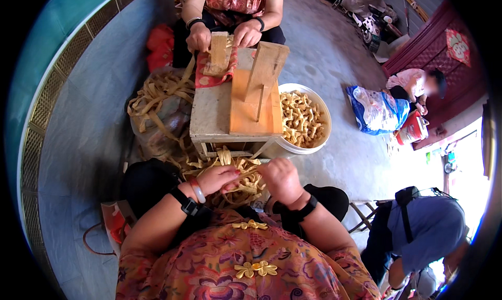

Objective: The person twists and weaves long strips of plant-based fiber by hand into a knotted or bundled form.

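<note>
In front of the near edge of the low table, we hold a tan strip stretched between our hands. Our left hand pinches one part between thumb and fingers; our right hand is curled closed on the other. Loose strips lie below, by the table's near side, with a larger heap to its left. On the table we see a wooden stand; against its right side sits a white bucket of folded pieces. Across the table, a co-worker's hands flank a wooden block on red cloth.
</note>
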Available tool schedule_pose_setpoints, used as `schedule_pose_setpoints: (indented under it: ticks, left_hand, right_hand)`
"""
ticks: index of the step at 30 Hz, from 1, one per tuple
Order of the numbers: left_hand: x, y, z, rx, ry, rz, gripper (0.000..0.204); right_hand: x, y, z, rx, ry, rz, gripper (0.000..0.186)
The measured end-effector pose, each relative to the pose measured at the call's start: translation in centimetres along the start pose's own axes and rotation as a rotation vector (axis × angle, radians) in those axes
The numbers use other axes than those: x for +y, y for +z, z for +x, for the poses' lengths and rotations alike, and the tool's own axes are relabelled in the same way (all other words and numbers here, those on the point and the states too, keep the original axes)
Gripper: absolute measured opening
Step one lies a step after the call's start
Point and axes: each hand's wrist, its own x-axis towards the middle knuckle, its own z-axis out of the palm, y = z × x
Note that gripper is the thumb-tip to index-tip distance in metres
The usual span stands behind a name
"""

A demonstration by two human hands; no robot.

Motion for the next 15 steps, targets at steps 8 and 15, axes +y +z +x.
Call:
schedule_pose_setpoints:
  ticks: [8,15]
  left_hand:
    - [7.4,1.9,-2.6,-0.064,0.557,-0.226,0.019]
    - [1.9,1.9,-1.8,-0.019,0.582,1.026,0.019]
  right_hand:
    - [-4.0,-1.9,3.1,-0.012,-0.26,0.362,0.035]
    - [-3.3,0.8,0.5,0.045,-0.09,0.295,0.021]
